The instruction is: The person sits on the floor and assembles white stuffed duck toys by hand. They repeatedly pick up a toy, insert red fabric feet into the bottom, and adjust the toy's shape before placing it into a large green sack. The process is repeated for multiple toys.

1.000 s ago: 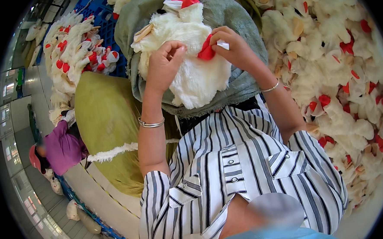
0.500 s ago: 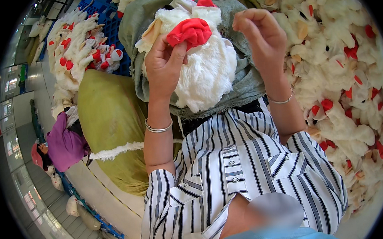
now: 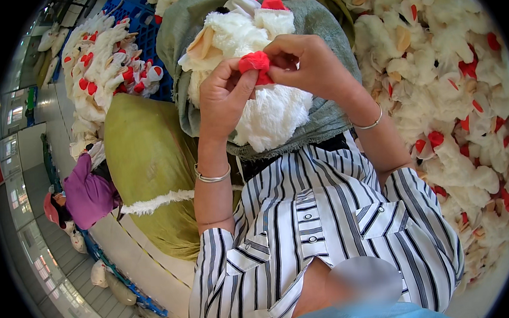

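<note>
A white plush toy skin [image 3: 272, 115] with red fabric parts and a beige ear-like flap [image 3: 201, 45] lies on a grey-green cloth sack [image 3: 328, 37] in front of me. My left hand [image 3: 221, 97] pinches the left side of a bunched red fabric piece [image 3: 254, 61] above the white fur. From the right, my right hand [image 3: 307, 64] meets it, its thumb and forefinger closed on the other side of the same piece. Whether the right fingertips also hold something small, such as a thread, cannot be made out.
Heaped white and red plush skins [image 3: 454, 120] fill the right side. Another pile [image 3: 111, 63] lies far left near a blue plastic pallet [image 3: 143, 21]. A full olive sack [image 3: 145, 164] stands at my left; beyond it is a person in purple [image 3: 89, 190].
My right hand has come down and left from the raised position and now grips the red fabric piece beside my left hand. The red piece looks smaller and more tightly gathered.
</note>
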Available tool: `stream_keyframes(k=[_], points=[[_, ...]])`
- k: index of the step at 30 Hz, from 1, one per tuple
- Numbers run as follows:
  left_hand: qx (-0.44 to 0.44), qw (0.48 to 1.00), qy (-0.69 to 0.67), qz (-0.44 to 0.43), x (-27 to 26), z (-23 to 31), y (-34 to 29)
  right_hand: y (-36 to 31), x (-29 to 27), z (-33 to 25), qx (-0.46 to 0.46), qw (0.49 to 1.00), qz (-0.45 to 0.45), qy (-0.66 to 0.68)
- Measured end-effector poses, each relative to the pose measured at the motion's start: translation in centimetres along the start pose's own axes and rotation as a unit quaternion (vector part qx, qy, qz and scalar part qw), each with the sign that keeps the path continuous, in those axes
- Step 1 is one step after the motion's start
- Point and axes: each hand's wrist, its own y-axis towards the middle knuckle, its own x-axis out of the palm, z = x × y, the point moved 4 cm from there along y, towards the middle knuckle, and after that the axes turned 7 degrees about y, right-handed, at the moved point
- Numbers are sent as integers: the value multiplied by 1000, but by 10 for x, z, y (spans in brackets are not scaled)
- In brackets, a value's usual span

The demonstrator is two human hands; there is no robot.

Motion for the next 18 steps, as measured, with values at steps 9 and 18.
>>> stream_keyframes(k=[9, 18], points=[[48, 997, -35, 50, -8, 12, 9, -2, -14, 1, -48, 998, -31, 6], [66, 985, -71, 143, 0, 12, -3, -3, -6, 15, 104, 945, 65, 305]])
